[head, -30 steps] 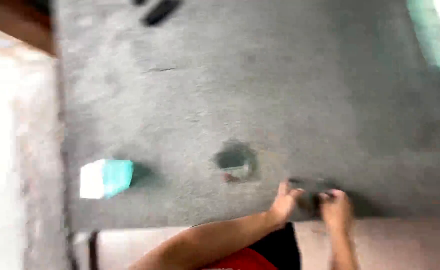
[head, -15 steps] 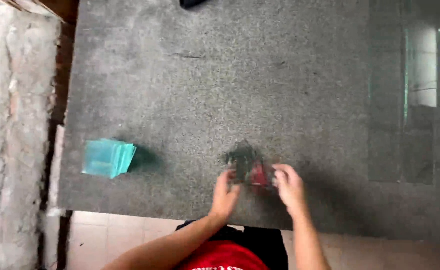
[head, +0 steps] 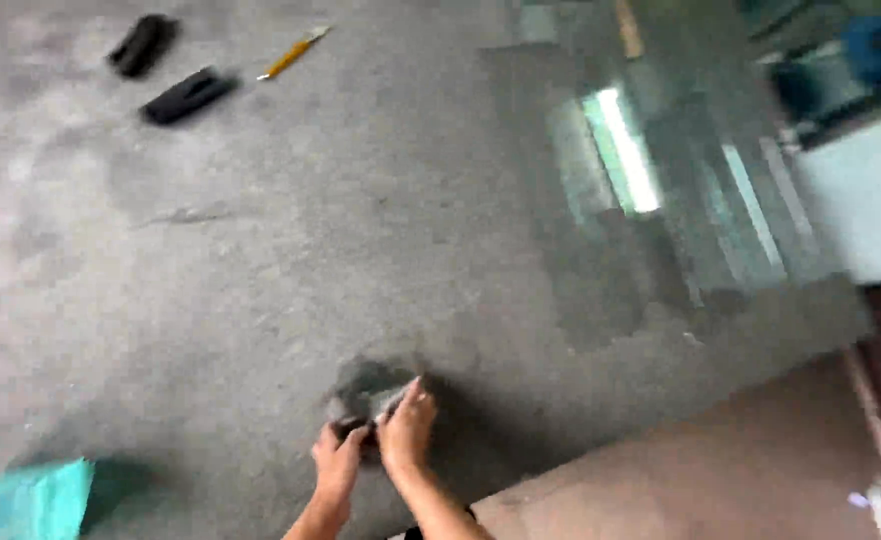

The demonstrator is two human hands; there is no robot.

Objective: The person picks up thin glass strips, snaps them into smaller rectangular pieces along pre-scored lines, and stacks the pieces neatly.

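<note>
1. Both hands are down near the front edge of the grey stone slab (head: 440, 230), pressed around a small dark object (head: 365, 400). It's too blurry to tell what it actually is.
2. Left hand (head: 338, 467) has its fingers curled onto the near side; right hand (head: 407, 432) lies over the top, fingers together.
3. A teal packet (head: 25, 500) is cut off at the bottom left corner.
4. Far back: two black blocks (head: 188, 96) and a yellow pencil-like thing (head: 293, 52), all smeared.
5. The glossy patch on the right just reflects light.
</note>
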